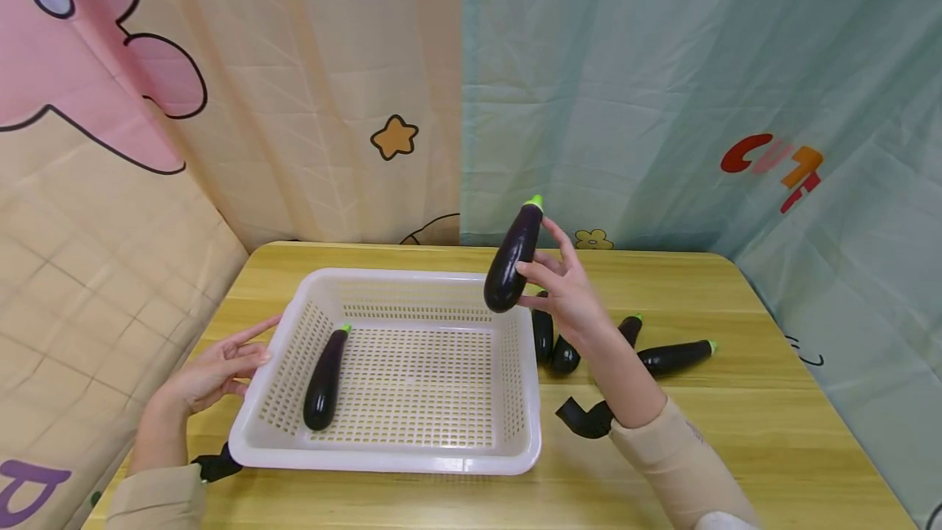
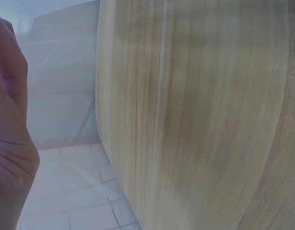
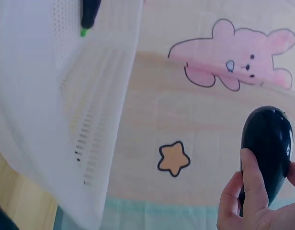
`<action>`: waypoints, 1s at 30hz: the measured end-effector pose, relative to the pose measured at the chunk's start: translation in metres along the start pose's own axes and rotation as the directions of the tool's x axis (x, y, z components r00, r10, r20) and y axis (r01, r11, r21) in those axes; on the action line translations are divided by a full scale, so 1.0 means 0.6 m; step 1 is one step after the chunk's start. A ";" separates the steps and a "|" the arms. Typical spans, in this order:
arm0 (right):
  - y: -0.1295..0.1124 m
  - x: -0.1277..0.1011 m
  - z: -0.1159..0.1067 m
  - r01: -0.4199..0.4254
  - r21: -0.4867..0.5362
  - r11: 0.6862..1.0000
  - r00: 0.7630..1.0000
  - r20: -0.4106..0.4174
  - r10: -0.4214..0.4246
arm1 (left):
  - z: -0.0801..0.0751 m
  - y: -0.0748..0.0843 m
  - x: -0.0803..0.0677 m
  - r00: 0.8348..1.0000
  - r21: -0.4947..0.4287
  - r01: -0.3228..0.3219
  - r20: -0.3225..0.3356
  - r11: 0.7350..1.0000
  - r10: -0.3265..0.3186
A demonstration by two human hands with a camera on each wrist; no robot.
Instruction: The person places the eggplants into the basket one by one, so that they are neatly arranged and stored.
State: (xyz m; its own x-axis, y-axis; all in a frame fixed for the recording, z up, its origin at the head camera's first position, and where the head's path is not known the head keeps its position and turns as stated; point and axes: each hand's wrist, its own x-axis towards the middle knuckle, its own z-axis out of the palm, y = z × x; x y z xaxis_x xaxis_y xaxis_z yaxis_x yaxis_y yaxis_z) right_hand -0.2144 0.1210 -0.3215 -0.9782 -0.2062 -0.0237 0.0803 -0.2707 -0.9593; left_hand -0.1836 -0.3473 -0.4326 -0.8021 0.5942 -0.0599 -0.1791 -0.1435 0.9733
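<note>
A person's right hand [image 1: 570, 293] has its grip closed on a glossy dark eggplant [image 1: 509, 264], thumb and fingers around it, raised and tilted with the green stem up by the far right corner of a white plastic basket [image 1: 386, 462]. The left hand [image 1: 221, 370], fingers extended, touches the basket's left side. A second eggplant [image 1: 324, 383] lies inside, toward the left; more eggplants [image 1: 671, 359] lie on the wooden bench [image 1: 751, 440] to the right.

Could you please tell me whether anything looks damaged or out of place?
Nothing stands out: the white basket sits upright, one eggplant lies inside it, the right hand holds a second eggplant, and no spill or damage shows.
</note>
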 end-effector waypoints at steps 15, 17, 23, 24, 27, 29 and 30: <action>0.044 0.031 0.105 -0.100 -0.042 0.994 0.990 0.096 0.103 | -0.002 -0.001 0.000 1.000 0.010 -0.003 0.001 1.000 0.003; 0.052 0.036 0.116 -0.124 -0.043 0.991 0.987 0.099 0.127 | -0.002 -0.001 0.001 1.000 0.005 -0.004 0.003 1.000 0.004; 0.078 0.046 0.150 -0.186 -0.085 0.979 0.976 0.102 0.194 | -0.003 -0.001 0.001 1.000 -0.016 -0.001 0.008 1.000 0.001; 0.083 0.048 0.156 -0.197 -0.090 0.976 0.973 0.100 0.206 | -0.003 -0.001 0.001 1.000 -0.015 0.001 0.006 1.000 -0.001; 0.097 0.052 0.172 -0.238 -0.093 0.967 0.964 0.095 0.247 | -0.002 -0.001 0.001 1.000 -0.011 0.009 -0.004 1.000 -0.009; 0.107 0.055 0.181 -0.264 -0.088 0.961 0.958 0.095 0.272 | -0.002 0.000 0.001 1.000 -0.007 0.012 -0.008 1.000 -0.012; 0.113 0.056 0.185 -0.276 -0.087 0.957 0.954 0.096 0.284 | -0.001 0.000 0.001 1.000 -0.005 0.013 -0.009 1.000 -0.013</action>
State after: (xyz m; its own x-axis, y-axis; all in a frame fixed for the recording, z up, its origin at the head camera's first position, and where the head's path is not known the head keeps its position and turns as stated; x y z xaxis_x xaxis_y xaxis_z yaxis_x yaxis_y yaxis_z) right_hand -0.2206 -0.0087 -0.3560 -0.8920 -0.3642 -0.2679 0.3303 -0.1203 -0.9362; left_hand -0.1844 -0.3477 -0.4328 -0.8047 0.5891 -0.0742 -0.1922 -0.1401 0.9713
